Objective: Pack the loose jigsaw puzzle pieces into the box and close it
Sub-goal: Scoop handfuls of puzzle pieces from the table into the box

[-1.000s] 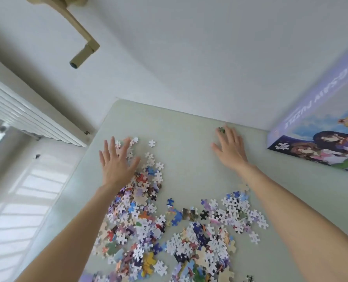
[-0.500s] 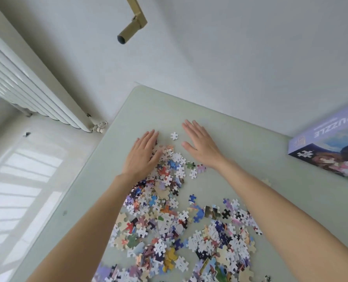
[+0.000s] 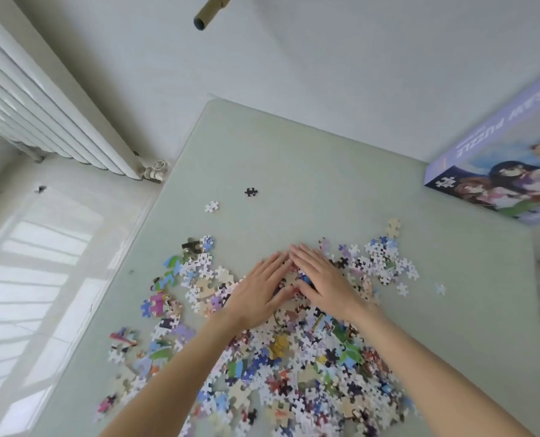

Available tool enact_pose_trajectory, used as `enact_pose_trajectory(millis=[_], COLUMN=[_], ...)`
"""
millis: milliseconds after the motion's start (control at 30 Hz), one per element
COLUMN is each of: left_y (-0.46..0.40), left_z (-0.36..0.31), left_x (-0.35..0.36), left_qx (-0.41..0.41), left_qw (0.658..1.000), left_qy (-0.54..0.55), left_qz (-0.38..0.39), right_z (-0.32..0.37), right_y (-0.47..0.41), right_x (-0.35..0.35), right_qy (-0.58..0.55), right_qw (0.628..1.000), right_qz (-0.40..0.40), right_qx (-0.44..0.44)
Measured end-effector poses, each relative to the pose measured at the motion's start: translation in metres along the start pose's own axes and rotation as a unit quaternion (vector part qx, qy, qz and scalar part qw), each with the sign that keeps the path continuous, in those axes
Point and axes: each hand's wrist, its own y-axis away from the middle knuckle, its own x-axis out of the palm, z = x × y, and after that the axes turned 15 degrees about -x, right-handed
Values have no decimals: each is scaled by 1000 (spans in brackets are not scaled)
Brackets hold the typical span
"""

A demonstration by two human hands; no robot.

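A wide heap of loose jigsaw pieces [image 3: 293, 357] covers the near part of the pale green table [image 3: 309, 171]. My left hand [image 3: 259, 291] and my right hand [image 3: 322, 282] lie flat on the far edge of the heap, fingers straight, fingertips meeting in a wedge. Neither hand holds anything. A black piece [image 3: 251, 192] and a white piece [image 3: 211, 206] lie apart beyond the heap. The purple puzzle box [image 3: 495, 171] with a printed picture sits at the table's right edge, its far end cut off by the frame.
A white radiator [image 3: 51, 108] with a valve [image 3: 155, 171] stands left of the table by the wall. The table's left edge drops to a sunlit tiled floor [image 3: 41, 279]. A tan tube end [image 3: 208, 14] hangs at the top.
Both hands have come together and drawn back toward me, sweeping far pieces into the heap. The view tilted down, so more of the heap and box shows.
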Motion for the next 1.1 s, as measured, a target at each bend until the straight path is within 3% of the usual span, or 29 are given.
enact_pose_trajectory(millis=[67,133,267,333,433,500,567,700,833,900,967,1033,1100], left_y=[11,9,-28,-52,-82,-90,-87,-64,-33,-19,-8,-1,0], left_z=[-10,-16,-13,-3,12,15,8,-30,-58,-60,-60,-64,-67], left_x=[6,0,-25,-39,-48,-47,-39,-1,34,43,47,45,41], left_qx=[12,6,-58,-127,-240,-269,-237,-109,-71,-66,-67,-68,-67], left_qw=[999,996,979,968,955,951,959,986,992,991,990,991,992], left_qy=[41,84,85,33,-44,-61,-74,-100,-94,-112,-120,-113,-106], left_qz=[25,0,-175,-214,-168,-140,-133,-77,-40,-31,-25,-22,-20], right_z=[10,11,-26,-57,-104,-119,-117,-79,-23,-9,-15,-41,-68], right_y=[26,47,80,88,93,92,87,80,90,105,125,147,166], right_x=[-3,-15,-49,-60,-65,-59,-49,-23,3,3,-8,-19,-27], right_qy=[-27,-43,-35,-21,11,-8,0,20,-38,-100,-92,7,39], right_qw=[999,995,972,966,958,948,950,979,994,990,976,946,911], right_qz=[-25,-85,-202,-201,-154,-131,-121,-81,-43,-78,-173,-256,-244], right_qx=[11,38,116,163,243,290,287,186,94,60,94,197,331])
